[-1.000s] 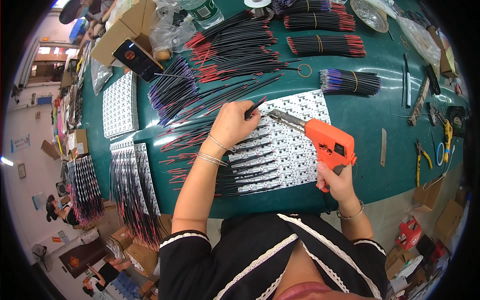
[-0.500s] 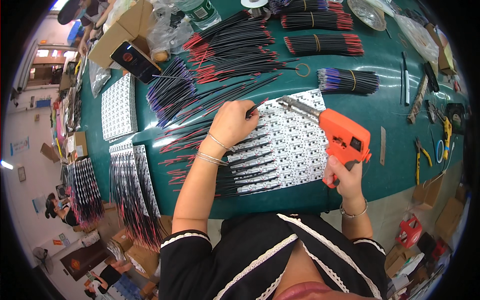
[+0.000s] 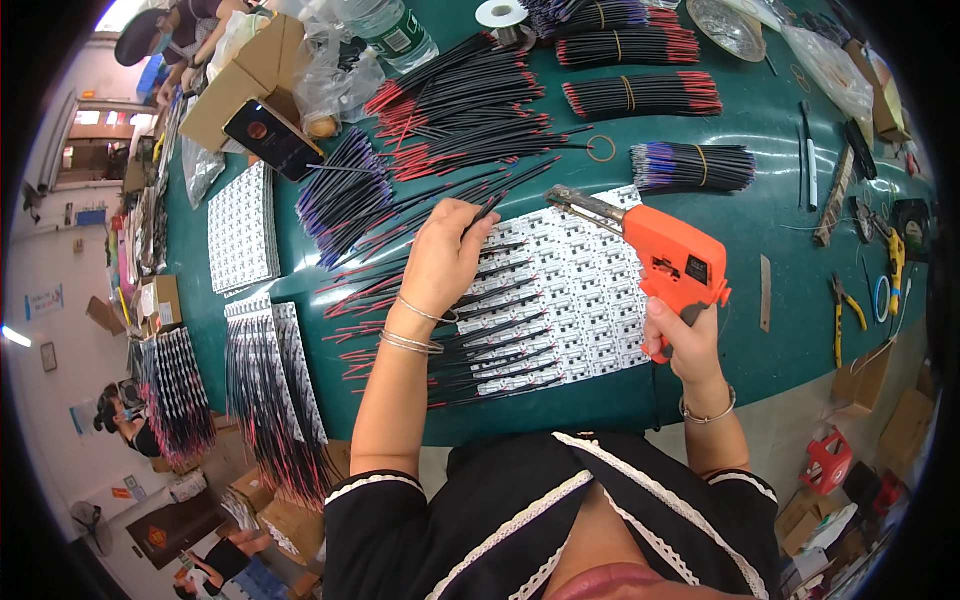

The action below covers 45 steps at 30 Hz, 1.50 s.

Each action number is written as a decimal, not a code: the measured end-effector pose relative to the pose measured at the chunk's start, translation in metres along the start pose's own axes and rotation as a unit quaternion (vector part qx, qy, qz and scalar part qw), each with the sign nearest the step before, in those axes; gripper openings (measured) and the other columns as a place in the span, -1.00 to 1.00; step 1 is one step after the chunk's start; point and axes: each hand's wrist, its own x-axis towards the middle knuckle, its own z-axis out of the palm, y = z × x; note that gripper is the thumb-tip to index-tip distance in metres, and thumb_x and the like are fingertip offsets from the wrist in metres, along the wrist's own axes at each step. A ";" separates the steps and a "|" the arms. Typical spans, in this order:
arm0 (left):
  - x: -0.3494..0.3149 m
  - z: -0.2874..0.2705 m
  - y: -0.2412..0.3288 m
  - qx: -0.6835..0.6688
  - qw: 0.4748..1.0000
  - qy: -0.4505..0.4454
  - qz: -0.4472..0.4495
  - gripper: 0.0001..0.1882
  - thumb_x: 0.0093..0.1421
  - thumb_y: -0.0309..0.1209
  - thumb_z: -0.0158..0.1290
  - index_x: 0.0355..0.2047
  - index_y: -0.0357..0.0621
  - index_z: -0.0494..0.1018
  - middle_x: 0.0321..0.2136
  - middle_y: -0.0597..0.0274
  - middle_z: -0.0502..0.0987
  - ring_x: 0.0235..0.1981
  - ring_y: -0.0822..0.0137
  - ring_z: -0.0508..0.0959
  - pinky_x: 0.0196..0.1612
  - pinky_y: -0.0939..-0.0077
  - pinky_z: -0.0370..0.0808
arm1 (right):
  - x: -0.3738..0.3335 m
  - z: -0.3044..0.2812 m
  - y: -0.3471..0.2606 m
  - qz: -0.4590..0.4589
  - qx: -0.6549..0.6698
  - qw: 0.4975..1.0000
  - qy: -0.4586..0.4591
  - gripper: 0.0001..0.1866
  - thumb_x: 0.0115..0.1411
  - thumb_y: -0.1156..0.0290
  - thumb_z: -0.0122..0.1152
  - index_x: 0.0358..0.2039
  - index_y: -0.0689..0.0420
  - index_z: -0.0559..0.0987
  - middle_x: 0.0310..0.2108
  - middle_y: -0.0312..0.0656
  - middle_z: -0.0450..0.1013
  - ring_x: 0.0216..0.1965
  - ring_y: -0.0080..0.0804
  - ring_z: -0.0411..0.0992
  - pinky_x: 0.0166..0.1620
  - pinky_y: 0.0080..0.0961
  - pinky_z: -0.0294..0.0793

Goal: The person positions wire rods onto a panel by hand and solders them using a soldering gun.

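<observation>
My left hand [image 3: 447, 250] is closed in a pinch on black wires [image 3: 488, 207] with red ends, by the far left corner of a white circuit board panel [image 3: 590, 270]. How many wires it holds I cannot tell. My right hand [image 3: 688, 345] grips the handle of an orange soldering gun [image 3: 678, 255]. Its metal tip points left, over the panel's far edge, a short way right of the pinched wires. Rows of black wires [image 3: 510, 330] lie across the panel's left part, with red ends reaching onto the green table [image 3: 700, 385].
Loose black-and-red wires [image 3: 470, 100] and banded bundles [image 3: 645, 95] lie beyond the panel. At left are stacked panels [image 3: 243, 225], wired panels [image 3: 270, 370] hanging over the edge, and a phone [image 3: 272, 140] against a carton. Pliers [image 3: 840, 320] and a metal strip [image 3: 766, 293] lie right.
My left hand has moved left with the wires, away from the panel's far edge. The soldering gun has shifted slightly left in my right hand.
</observation>
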 end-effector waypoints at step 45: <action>0.005 0.018 -0.005 0.111 0.991 0.038 0.061 -0.92 -0.07 -0.47 0.08 -0.52 -0.19 0.45 -0.54 0.18 0.42 -0.53 0.12 0.45 -0.48 0.35 0.39 | 0.003 0.007 0.005 0.085 -0.001 0.995 -0.043 -0.78 0.04 0.49 0.11 -0.29 0.26 0.36 -0.67 -0.35 0.30 -0.74 -0.72 0.22 -0.69 -0.75 0.23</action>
